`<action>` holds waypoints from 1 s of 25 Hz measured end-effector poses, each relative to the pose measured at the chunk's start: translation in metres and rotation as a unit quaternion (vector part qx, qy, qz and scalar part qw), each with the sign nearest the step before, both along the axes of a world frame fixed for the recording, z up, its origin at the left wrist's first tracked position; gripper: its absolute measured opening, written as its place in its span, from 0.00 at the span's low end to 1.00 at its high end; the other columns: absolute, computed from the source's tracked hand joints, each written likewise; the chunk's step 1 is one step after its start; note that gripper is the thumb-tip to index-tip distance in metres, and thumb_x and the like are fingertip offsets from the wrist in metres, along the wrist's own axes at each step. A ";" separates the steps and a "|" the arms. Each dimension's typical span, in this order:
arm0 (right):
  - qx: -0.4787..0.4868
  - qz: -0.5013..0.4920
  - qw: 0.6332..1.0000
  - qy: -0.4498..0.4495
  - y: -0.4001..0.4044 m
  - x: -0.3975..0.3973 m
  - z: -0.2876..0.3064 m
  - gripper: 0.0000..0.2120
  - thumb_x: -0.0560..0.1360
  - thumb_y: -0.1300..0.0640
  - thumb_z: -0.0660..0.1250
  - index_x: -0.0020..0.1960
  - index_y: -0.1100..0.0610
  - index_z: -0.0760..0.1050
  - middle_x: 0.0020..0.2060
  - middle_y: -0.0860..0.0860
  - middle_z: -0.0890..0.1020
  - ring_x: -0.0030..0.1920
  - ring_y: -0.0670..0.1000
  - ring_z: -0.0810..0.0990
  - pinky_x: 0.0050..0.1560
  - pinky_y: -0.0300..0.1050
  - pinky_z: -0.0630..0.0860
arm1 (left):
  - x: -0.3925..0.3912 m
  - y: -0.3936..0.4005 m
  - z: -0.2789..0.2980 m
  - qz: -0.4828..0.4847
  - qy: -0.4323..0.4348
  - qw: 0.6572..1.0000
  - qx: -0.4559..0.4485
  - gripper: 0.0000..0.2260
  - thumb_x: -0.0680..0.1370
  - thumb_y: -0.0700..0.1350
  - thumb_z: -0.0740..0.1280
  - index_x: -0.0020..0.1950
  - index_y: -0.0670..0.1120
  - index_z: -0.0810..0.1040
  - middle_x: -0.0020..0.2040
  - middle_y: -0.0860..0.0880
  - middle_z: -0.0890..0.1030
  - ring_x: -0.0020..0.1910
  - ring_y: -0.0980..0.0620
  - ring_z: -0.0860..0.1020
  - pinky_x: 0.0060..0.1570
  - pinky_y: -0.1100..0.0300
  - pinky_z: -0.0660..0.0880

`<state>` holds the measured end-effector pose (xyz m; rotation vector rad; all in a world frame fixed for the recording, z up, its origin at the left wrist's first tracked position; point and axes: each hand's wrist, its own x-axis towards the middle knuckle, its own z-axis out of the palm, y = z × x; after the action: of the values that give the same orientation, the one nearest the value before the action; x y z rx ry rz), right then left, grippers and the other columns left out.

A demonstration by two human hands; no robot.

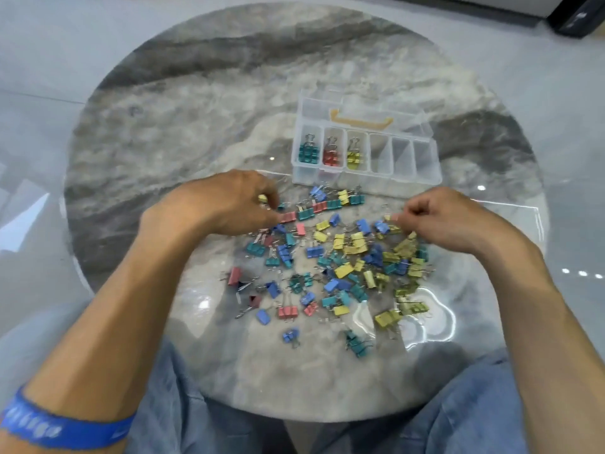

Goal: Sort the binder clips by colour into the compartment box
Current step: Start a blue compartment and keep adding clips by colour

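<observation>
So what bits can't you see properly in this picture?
Head view only:
- What the left hand pinches: its fingertips cover most of it; a bit of yellow shows.
- What the right hand holds: curled fingers hide it.
- Clip counts in the box: teal, red and yellow clips overlap and blur.
- The box lid: clear plastic, edges hard to trace.

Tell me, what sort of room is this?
Probably a home or office sitting area, though that's a guess: a round marble-look table, a pale tiled floor, and the person's knees tucked beneath.
</observation>
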<state>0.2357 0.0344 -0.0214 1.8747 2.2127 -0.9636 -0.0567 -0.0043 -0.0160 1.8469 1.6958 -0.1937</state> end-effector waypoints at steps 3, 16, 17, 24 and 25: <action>0.038 -0.154 0.987 0.030 0.014 0.053 0.012 0.16 0.78 0.49 0.67 0.36 0.55 0.80 0.30 0.51 0.78 0.32 0.50 0.73 0.33 0.42 0.67 | 0.003 -0.001 0.001 -0.016 0.000 1.000 -0.020 0.14 0.79 0.60 0.62 0.62 0.57 0.75 0.53 0.56 0.73 0.52 0.53 0.74 0.55 0.54 0.71; -0.015 -0.121 0.992 0.035 0.022 0.069 0.000 0.08 0.79 0.56 0.68 0.54 0.45 0.81 0.53 0.46 0.81 0.49 0.52 0.80 0.44 0.47 0.76 | -0.016 0.004 0.010 0.076 -0.012 0.997 -0.001 0.20 0.79 0.37 0.58 0.66 0.56 0.75 0.59 0.51 0.80 0.54 0.50 0.78 0.56 0.53 0.74; -0.003 -0.112 0.993 0.035 0.022 0.068 0.000 0.09 0.78 0.56 0.69 0.54 0.43 0.81 0.54 0.45 0.81 0.52 0.52 0.80 0.48 0.49 0.76 | -0.023 0.005 0.011 0.092 -0.003 0.996 0.012 0.21 0.79 0.36 0.57 0.66 0.57 0.75 0.60 0.51 0.80 0.55 0.49 0.77 0.56 0.53 0.75; -0.017 -0.085 0.996 0.028 0.019 0.059 0.006 0.12 0.72 0.56 0.76 0.53 0.43 0.80 0.53 0.46 0.82 0.49 0.52 0.81 0.50 0.49 0.76 | -0.051 0.005 0.013 0.138 0.019 0.990 -0.012 0.22 0.78 0.36 0.64 0.67 0.57 0.74 0.62 0.49 0.79 0.45 0.49 0.80 0.50 0.50 0.80; -0.025 -0.071 0.997 0.025 0.015 0.052 0.009 0.11 0.72 0.56 0.77 0.50 0.45 0.80 0.49 0.47 0.84 0.47 0.53 0.82 0.45 0.47 0.76 | -0.050 0.005 0.014 0.131 0.020 0.991 -0.020 0.22 0.78 0.37 0.65 0.68 0.57 0.74 0.63 0.49 0.79 0.45 0.49 0.80 0.50 0.50 0.79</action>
<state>0.2875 0.0490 -0.0119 2.0302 2.0833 -1.0911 -0.1069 0.0002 -0.0024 1.5823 1.9267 -0.1557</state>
